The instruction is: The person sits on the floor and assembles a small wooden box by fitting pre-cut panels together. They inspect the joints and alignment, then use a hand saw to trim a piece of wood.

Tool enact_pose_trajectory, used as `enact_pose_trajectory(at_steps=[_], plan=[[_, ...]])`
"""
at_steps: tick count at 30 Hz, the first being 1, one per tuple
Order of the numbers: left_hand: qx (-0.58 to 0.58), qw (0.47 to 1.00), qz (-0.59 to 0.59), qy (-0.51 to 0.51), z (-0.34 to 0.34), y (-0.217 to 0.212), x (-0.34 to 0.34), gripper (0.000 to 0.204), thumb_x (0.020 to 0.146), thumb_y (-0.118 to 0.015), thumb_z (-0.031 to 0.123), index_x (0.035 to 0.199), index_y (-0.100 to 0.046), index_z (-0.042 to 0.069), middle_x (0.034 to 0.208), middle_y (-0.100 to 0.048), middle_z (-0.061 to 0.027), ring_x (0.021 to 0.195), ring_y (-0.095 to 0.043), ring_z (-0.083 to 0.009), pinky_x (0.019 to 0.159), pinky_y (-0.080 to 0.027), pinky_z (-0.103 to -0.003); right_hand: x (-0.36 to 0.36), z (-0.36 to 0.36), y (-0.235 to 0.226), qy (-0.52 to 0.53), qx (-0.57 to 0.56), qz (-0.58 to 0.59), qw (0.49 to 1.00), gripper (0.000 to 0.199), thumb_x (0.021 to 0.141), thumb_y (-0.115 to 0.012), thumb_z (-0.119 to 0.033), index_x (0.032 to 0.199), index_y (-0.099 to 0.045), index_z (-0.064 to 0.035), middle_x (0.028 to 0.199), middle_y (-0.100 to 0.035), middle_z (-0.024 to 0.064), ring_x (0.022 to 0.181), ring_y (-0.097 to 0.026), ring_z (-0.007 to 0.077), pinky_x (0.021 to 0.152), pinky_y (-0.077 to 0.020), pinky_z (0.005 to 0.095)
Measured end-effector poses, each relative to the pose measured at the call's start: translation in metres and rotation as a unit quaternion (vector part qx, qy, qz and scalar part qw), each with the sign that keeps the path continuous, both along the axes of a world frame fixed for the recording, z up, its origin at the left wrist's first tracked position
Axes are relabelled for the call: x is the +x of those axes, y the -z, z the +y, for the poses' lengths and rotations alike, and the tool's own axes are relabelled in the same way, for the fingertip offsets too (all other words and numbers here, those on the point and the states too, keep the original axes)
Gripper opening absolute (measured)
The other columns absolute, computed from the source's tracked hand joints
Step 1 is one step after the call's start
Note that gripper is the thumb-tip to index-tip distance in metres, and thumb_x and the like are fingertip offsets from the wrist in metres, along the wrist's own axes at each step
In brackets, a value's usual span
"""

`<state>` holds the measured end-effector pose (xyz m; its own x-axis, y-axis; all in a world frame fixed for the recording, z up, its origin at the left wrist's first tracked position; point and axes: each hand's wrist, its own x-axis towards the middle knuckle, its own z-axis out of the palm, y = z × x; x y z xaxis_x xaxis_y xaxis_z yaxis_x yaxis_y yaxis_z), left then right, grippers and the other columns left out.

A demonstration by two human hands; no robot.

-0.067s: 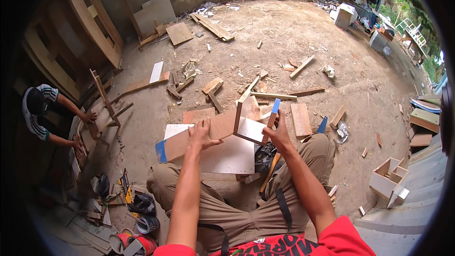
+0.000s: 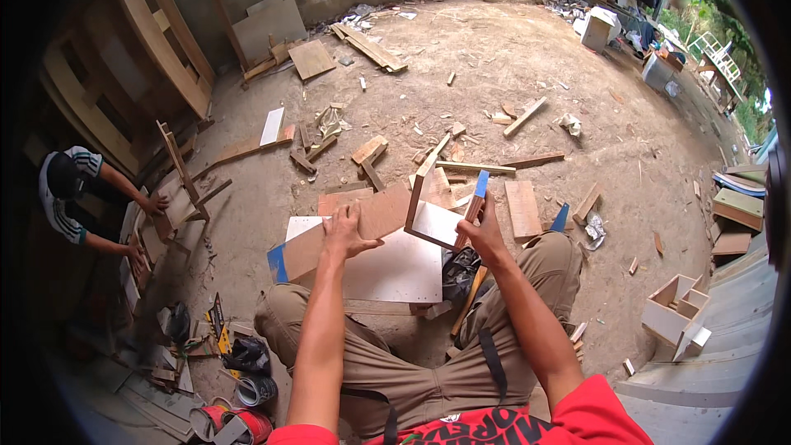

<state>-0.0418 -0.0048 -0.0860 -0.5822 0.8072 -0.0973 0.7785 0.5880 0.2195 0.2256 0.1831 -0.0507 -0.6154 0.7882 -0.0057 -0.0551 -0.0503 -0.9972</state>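
Over my lap I hold a wooden frame of joined boards (image 2: 383,214), with a long brown board, a white panel and upright pieces at its right end. My left hand (image 2: 350,235) grips the long board, fingers over its far edge and thumb spread along its face. Blue colour marks that board's left end. My right hand (image 2: 486,235) is closed round the blue-tipped upright piece (image 2: 474,206) at the right. Beneath the frame lies a white board (image 2: 404,272) with small holes along its edge, partly hidden by the frame and my left arm.
Wood offcuts (image 2: 371,152) lie scattered on the dirt floor ahead. A handsaw (image 2: 216,321) and cans (image 2: 255,391) stand at lower left. Another person (image 2: 74,189) handles wooden pieces at far left. A small compartmented box (image 2: 676,313) sits at right, beside a corrugated sheet (image 2: 717,346).
The frame's long board and my left hand have shifted slightly left and toward me. My right hand keeps its hold and has barely moved.
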Motion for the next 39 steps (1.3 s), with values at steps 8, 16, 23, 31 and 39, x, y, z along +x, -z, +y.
enact_pose_trajectory(at_steps=[8, 16, 23, 31, 39], plan=[[0.135, 0.989, -0.062, -0.012, -0.026, -0.094, -0.048, 0.135, 0.049, -0.091, 0.063, 0.155, -0.033, 0.003, 0.148, -0.042, -0.0205, 0.137, -0.044, -0.0359, 0.113, -0.042, -0.042, -0.007, 0.0, -0.003, -0.021, 0.002, 0.022, 1.0, 0.097, 0.078, -0.067, 0.005, 0.158, -0.013, -0.0078, 0.138, -0.043, 0.0214, 0.111, -0.06, 0.0263, 0.079, -0.059, 0.0357], [0.081, 0.992, -0.012, 0.1, -0.051, -0.115, -0.026, 0.119, 0.047, -0.089, 0.071, 0.151, -0.048, 0.03, 0.148, -0.043, -0.023, 0.137, -0.044, -0.0405, 0.115, -0.034, -0.053, -0.022, -0.014, 0.019, -0.153, 0.302, -0.097, 0.936, 0.119, 0.057, -0.084, -0.023, 0.153, -0.018, 0.0061, 0.144, -0.04, 0.0295, 0.136, -0.041, 0.0426, 0.116, -0.034, 0.0437], [0.055, 0.982, 0.0, 0.182, -0.043, -0.11, 0.001, 0.112, 0.052, -0.091, 0.062, 0.149, -0.051, 0.021, 0.141, -0.048, -0.029, 0.134, -0.046, -0.0438, 0.113, -0.037, -0.051, -0.021, -0.025, 0.038, -0.226, 0.22, -0.087, 0.945, 0.12, 0.055, -0.085, -0.023, 0.151, -0.019, 0.0053, 0.143, -0.041, 0.0289, 0.134, -0.044, 0.0404, 0.115, -0.0355, 0.041], [0.05, 0.979, 0.005, 0.195, -0.044, -0.111, 0.009, 0.111, 0.051, -0.091, 0.06, 0.148, -0.052, 0.023, 0.143, -0.047, -0.0279, 0.137, -0.044, -0.0425, 0.115, -0.033, -0.051, -0.022, -0.02, 0.061, -0.291, 0.267, -0.074, 0.916, 0.13, 0.058, -0.089, -0.018, 0.155, -0.004, -0.0005, 0.151, -0.037, 0.0292, 0.141, -0.04, 0.0394, 0.119, -0.0321, 0.0409], [0.013, 0.976, 0.034, 0.215, -0.041, -0.108, 0.014, 0.107, 0.054, -0.089, 0.06, 0.148, -0.053, 0.024, 0.144, -0.047, -0.0248, 0.138, -0.042, -0.0384, 0.117, -0.028, -0.049, -0.029, -0.016, 0.051, -0.324, 0.32, -0.108, 0.884, 0.141, 0.061, -0.094, -0.032, 0.157, 0.003, 0.0037, 0.16, -0.02, 0.0327, 0.15, -0.022, 0.0415, 0.124, -0.0203, 0.0389]])
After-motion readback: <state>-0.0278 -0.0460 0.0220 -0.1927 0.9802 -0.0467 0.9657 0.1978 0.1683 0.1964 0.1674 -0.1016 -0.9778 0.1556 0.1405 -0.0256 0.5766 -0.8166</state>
